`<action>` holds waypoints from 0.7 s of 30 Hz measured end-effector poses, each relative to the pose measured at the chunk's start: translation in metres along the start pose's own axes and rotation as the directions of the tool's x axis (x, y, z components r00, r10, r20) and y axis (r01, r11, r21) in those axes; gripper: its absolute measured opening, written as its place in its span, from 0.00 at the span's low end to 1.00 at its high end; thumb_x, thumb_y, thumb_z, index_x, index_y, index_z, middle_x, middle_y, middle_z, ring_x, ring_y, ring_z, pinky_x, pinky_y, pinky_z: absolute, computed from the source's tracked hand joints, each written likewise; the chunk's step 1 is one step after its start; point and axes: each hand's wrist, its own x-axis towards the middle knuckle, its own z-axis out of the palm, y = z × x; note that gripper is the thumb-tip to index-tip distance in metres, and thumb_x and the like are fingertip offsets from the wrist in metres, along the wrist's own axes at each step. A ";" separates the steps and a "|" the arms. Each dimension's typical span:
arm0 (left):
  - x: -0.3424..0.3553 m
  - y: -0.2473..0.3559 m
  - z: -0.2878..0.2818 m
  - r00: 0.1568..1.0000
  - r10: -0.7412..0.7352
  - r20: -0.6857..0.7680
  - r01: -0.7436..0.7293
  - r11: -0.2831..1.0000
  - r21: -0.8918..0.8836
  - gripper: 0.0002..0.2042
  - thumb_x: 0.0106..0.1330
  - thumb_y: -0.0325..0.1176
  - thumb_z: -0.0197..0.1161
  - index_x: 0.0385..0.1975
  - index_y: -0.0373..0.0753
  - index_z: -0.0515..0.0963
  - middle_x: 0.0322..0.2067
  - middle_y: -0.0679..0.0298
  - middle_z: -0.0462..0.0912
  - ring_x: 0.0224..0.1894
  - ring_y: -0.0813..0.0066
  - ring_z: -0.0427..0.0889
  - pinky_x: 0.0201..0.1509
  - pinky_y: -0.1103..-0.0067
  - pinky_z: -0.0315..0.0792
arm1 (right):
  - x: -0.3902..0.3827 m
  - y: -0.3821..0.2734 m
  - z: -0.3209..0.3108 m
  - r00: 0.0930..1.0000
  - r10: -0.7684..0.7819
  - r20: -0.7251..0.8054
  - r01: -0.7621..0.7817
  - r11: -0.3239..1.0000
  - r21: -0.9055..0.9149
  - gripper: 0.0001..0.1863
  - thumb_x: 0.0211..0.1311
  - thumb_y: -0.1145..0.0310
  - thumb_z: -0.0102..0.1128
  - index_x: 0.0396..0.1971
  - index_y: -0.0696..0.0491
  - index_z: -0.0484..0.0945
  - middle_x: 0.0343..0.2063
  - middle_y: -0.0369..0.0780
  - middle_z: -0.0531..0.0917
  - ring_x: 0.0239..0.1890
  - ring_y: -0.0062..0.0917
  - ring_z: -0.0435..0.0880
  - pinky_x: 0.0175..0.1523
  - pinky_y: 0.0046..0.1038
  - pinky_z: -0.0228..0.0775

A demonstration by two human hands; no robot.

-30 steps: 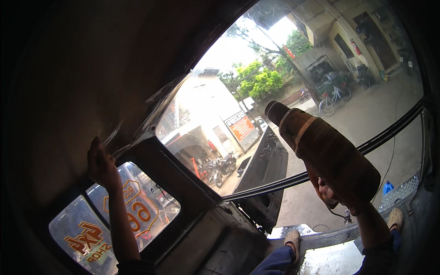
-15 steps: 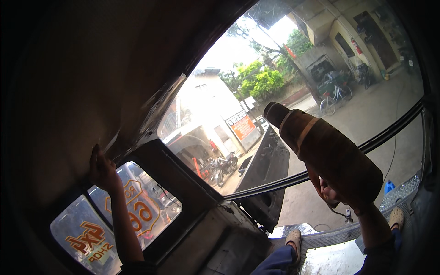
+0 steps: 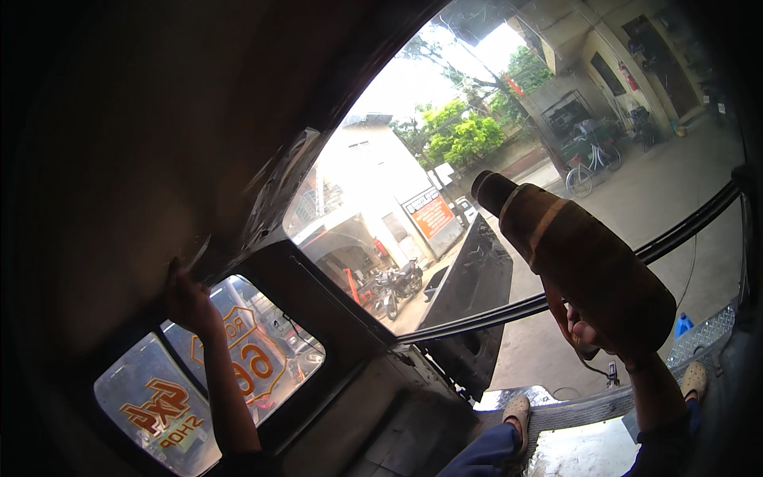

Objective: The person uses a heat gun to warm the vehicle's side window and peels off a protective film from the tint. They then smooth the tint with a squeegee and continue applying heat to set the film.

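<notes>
Cabin lining (image 3: 135,127): dark fabric-like panel filling the upper left of the view; curves overhead from the top edge down to the small side window; its lower edge looks loose just above the left hand
Rear opening (image 3: 509,199): wide glassless gap in the vehicle shell; through it a sunlit street, a pale building, green trees, parked motorbikes and a bicycle; a black rubber strip (image 3: 683,230) runs slantwise across the opening
Side window (image 3: 199,381): small pane low on the left, with orange decals on the glass; framed by a dark pillar that separates it from the rear opening
Heat gun (image 3: 580,262): bulky brown tool, worn and dusty; nozzle points up and left toward the edge of the lining; body tilts down to the right; its cord hangs below the grip
Right hand (image 3: 588,334): wrapped tight around the heat gun's handle from beneath; forearm rises from the lower right
Left hand (image 3: 187,298): raised and well apart from the right; fingers pressed against the lower edge of the lining just above the side window; whether they pinch the edge or only push on it cannot be told
Feet (image 3: 520,413): light shoes on a metal step below the opening
</notes>
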 end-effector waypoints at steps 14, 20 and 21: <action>-0.008 -0.006 -0.016 0.997 -0.072 0.000 0.071 0.997 0.034 0.16 0.65 0.41 0.57 0.46 0.38 0.78 0.16 0.73 0.67 0.15 0.89 0.59 0.17 0.89 0.57 | 0.007 0.008 0.000 0.977 -0.214 -0.005 0.214 0.977 0.000 0.13 0.48 0.70 0.62 0.34 0.58 0.73 0.24 0.36 0.77 0.28 0.17 0.76 0.35 0.19 0.70; -0.013 -0.013 -0.019 0.993 -0.101 -0.061 0.101 0.995 0.006 0.15 0.65 0.40 0.57 0.45 0.36 0.77 0.15 0.73 0.66 0.15 0.89 0.60 0.16 0.88 0.56 | 0.010 0.016 -0.003 0.979 -0.200 0.034 0.201 0.979 -0.028 0.13 0.48 0.69 0.62 0.34 0.58 0.73 0.24 0.35 0.77 0.28 0.16 0.76 0.34 0.18 0.70; -0.013 -0.015 -0.019 0.992 -0.115 -0.058 0.113 0.993 -0.028 0.15 0.65 0.39 0.57 0.45 0.36 0.77 0.15 0.73 0.66 0.15 0.89 0.60 0.16 0.88 0.57 | 0.008 0.015 -0.004 0.981 -0.195 0.016 0.196 0.980 -0.042 0.13 0.48 0.69 0.62 0.34 0.58 0.73 0.24 0.35 0.77 0.27 0.16 0.77 0.34 0.18 0.70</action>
